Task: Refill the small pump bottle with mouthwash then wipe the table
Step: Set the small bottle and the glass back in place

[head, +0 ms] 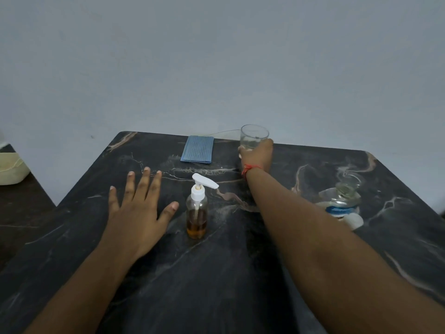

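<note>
A small clear pump bottle (pixel 197 213) with a white pump head stands upright mid-table, about half full of amber liquid. My left hand (pixel 138 213) lies flat and spread on the dark marble table (pixel 240 273) just left of it, holding nothing. My right hand (pixel 256 155) is wrapped around a clear drinking glass (pixel 254 137) at the table's far edge; a little clear liquid shows inside. A folded blue cloth (pixel 198 149) lies flat at the far edge, left of the glass. A larger clear bottle (pixel 343 201) with a blue label stands uncapped at the right.
A grey wall rises right behind the table's far edge. A cream-coloured container (pixel 12 168) sits on a lower dark surface at far left. A red thread band (pixel 250 168) circles my right wrist.
</note>
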{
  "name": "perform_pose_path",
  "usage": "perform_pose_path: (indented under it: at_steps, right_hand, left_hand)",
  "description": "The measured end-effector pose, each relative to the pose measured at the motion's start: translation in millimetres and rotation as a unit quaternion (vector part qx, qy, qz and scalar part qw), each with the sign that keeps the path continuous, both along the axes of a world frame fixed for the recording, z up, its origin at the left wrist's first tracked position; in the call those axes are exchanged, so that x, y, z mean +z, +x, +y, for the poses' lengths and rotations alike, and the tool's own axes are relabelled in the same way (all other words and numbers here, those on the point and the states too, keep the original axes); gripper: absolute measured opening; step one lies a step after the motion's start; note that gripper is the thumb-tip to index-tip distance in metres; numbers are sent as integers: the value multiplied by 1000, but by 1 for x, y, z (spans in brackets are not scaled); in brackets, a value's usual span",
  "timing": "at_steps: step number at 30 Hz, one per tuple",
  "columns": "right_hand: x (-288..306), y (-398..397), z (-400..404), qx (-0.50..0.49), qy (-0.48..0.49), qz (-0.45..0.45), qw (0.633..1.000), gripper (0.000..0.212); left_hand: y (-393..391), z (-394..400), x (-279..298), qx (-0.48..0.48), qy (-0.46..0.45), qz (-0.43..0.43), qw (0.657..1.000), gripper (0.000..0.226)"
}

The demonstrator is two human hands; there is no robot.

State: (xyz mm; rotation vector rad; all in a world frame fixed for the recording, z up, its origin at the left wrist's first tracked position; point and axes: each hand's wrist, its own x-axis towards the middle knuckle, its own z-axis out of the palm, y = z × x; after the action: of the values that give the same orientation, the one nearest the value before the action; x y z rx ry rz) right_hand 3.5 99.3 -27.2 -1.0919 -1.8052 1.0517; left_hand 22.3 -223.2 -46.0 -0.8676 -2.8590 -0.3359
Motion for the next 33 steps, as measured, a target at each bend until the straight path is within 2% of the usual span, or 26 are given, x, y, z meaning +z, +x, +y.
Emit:
perform_pose_path:
  at_steps: [5, 10, 15, 20, 23, 26, 29, 33]
  right_hand:
    - [-2, 44, -48, 63, -4, -16, 998, 56]
    - [-4, 103, -90, 115, 15, -24, 993, 63]
    - [-6, 162, -113, 165, 20, 0, 986, 59]
    - [-7, 205, -115, 199, 14, 0, 980, 67]
    - [-6, 220, -112, 216, 20, -15, 976, 66]
    - [-3, 227, -108, 239, 14, -29, 971, 66]
    - [-2, 230, -104, 254, 19, -37, 966, 65]
    - [-4, 230, -97, 279, 34, -51, 958, 65]
  left_hand:
    - [20, -6, 8, 16, 31, -26, 999, 88]
    - [46, -10, 15, 33, 39, -46, 998, 87]
    - [68, -8, 18, 45, 62, -80, 994, 77]
    - [91, 5, 24, 42, 165, -151, 974, 70]
    - [103, 10, 30, 21, 280, -201, 939, 74]
    - [109, 13, 37, 3, 366, -194, 910, 84]
    - [107, 15, 43, -22, 403, -186, 896, 94]
    - [99, 19, 47, -74, 399, -190, 894, 103]
